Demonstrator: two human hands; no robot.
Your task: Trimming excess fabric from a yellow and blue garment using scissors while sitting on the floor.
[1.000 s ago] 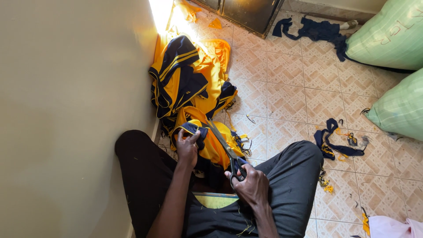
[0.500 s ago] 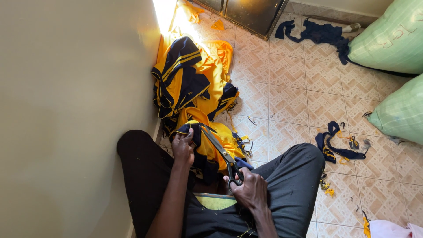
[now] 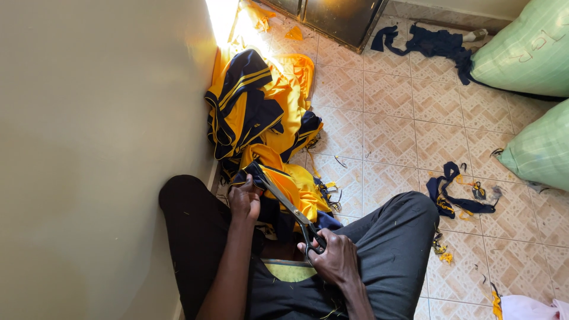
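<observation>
I sit on a tiled floor in dark trousers, knees apart. My left hand (image 3: 244, 200) pinches the navy edge of a yellow and navy garment (image 3: 293, 189) lying between my legs. My right hand (image 3: 333, 256) grips the handles of large metal scissors (image 3: 290, 208). Their blades point up and left across the cloth toward my left hand. A pile of similar yellow and navy garments (image 3: 255, 112) lies just beyond, against the wall.
A beige wall (image 3: 95, 148) fills the left side. Navy and yellow fabric scraps (image 3: 459, 195) lie on the tiles at right, and more navy cloth (image 3: 427, 41) lies at the top. Two green sacks (image 3: 527, 47) stand at the right. A dark metal door (image 3: 338, 18) is at the top.
The scissors have shifted slightly along the cloth and my right hand has drawn a little lower. My left hand keeps its hold on the garment's edge.
</observation>
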